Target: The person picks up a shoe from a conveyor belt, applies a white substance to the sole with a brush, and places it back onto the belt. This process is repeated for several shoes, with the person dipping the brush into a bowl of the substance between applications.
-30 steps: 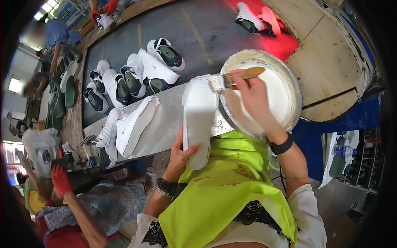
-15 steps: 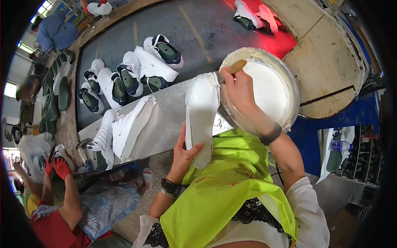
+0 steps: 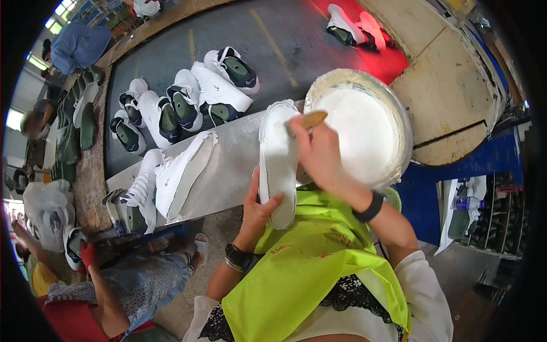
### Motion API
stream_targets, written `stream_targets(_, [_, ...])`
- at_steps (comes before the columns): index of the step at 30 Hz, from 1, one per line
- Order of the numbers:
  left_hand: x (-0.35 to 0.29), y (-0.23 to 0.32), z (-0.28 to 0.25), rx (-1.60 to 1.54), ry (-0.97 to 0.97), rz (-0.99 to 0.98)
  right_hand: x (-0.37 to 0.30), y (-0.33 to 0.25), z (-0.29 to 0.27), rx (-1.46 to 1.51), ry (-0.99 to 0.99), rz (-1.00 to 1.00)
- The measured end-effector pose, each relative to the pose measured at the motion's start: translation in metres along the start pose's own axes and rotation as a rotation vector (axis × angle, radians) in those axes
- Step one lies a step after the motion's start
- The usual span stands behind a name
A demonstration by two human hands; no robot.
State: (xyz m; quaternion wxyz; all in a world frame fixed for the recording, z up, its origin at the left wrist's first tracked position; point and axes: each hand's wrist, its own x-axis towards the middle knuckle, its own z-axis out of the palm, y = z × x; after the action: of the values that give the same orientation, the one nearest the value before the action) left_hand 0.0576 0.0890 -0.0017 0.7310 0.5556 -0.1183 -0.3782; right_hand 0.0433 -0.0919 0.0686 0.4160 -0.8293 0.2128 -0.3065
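My left hand [image 3: 257, 212] grips a long white shoe sole [image 3: 277, 154] from below, holding it upright over the metal bench [image 3: 228, 171]. My right hand [image 3: 320, 153] holds a wooden-handled brush [image 3: 307, 120] with its head against the upper part of the sole. Just right of the sole sits a large round bowl [image 3: 399, 122] filled with white glue. I wear a yellow-green apron [image 3: 307, 268], a watch on the left wrist and a black band on the right.
White shoes [image 3: 176, 171] lie on the bench; several more with green insoles [image 3: 188, 97] sit on the dark belt behind. A seated person in a red glove [image 3: 88, 253] works at lower left. Round wooden board [image 3: 450, 97] at right, shoes on red mat [image 3: 356, 25].
My right hand has moved the brush from over the glue bowl leftward onto the top of the sole. My left hand keeps holding the sole in about the same place.
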Motion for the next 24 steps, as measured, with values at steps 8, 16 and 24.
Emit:
stream_targets(8, [0.001, -0.002, 0.004, 0.047, 0.002, 0.025, 0.046, 0.004, 0.029, 0.000, 0.116, -0.019])
stream_targets(16, [0.001, -0.002, -0.002, -0.019, 0.011, 0.029, 0.009, -0.028, 0.025, 0.086, -0.084, 0.022])
stream_targets(24, [-0.002, -0.001, -0.013, -0.035, -0.005, 0.011, 0.025, 0.017, -0.001, -0.023, 0.012, 0.047])
